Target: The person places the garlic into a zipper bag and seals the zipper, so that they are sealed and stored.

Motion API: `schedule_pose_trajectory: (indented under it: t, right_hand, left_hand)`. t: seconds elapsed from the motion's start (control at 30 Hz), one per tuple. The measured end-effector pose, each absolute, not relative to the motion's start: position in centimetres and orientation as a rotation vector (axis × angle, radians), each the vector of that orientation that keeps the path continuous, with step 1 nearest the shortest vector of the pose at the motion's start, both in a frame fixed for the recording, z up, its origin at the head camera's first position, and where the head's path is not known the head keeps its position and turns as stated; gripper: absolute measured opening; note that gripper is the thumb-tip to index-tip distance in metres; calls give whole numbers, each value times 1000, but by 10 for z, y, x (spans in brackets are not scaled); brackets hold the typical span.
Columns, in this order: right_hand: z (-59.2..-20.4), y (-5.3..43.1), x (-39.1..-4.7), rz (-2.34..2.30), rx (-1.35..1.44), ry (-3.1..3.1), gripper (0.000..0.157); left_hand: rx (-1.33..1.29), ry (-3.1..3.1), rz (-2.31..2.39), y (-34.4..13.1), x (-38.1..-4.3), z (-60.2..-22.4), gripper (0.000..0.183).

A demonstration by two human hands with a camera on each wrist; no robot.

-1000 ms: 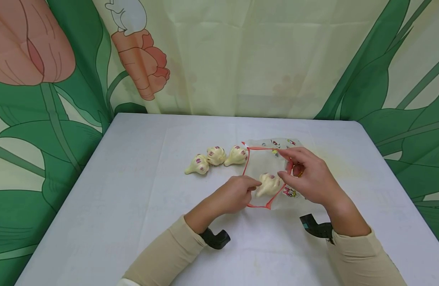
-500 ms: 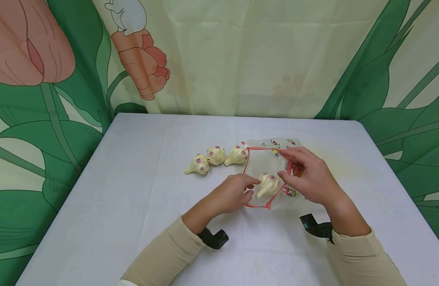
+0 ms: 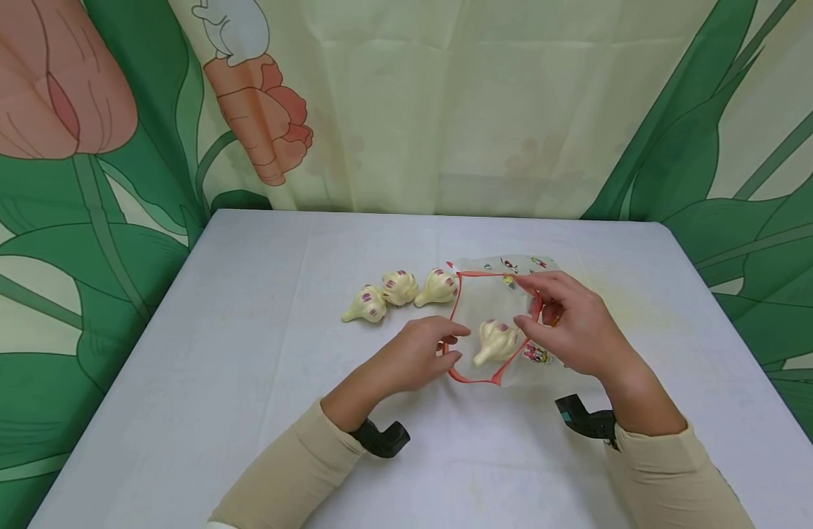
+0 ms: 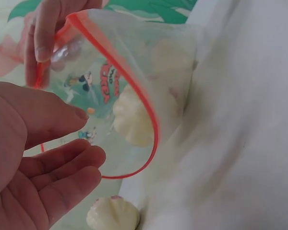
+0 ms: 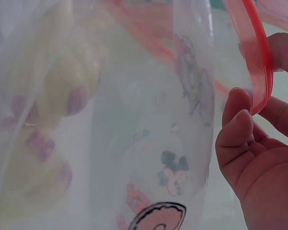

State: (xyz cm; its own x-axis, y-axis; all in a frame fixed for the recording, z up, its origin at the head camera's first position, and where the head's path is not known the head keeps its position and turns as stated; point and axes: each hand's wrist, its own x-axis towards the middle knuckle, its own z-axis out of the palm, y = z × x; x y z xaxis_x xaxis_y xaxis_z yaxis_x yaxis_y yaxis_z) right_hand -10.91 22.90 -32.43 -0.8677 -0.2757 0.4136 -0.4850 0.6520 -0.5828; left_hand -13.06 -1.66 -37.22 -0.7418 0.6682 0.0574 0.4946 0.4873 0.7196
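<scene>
A clear zip bag [image 3: 479,294] with a red rim and printed cartoon figures stands with its mouth spread wide. My right hand [image 3: 572,323] pinches the red rim on the right side. A cream garlic bulb [image 3: 496,341] with purple marks lies inside the bag; through the plastic in the right wrist view, two blurred garlic shapes [image 5: 62,76] show. My left hand [image 3: 416,354] is at the left side of the bag's mouth, apart from the bulb, thumb and fingers parted with nothing between them. In the left wrist view these fingers [image 4: 62,158] are in front of the opening.
Left of the bag, three more garlic bulbs [image 3: 400,288] sit close together on the white-covered table [image 3: 281,294]. The rightmost one is right beside the bag's rim. A printed curtain [image 3: 512,110] hangs behind the table's back edge.
My left hand has let go of the garlic bulb in the bag and drawn back left, its thumb and fingers spreading. The right hand stays on the rim.
</scene>
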Motion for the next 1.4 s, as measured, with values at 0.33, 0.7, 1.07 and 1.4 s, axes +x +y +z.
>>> schedule_pose_trajectory:
  t: [0.33,0.7,1.07,1.4]
  right_hand:
    - [-325,229,-109,1044,614,-2577,49]
    - [-326,229,-109,1053,608,-2585,49]
    - [-327,230,-109,1064,612,-2569,50]
    - [-329,231,-108,1069,615,-2561,50]
  left_hand:
    - [851,2558,1127,-45,-131,-366,41]
    - [567,2700,1169,-77,-138,-367,49]
    - [460,2869,1110,-106,-152,-376,53]
    - [348,2862,980,-109,-168,-390,56]
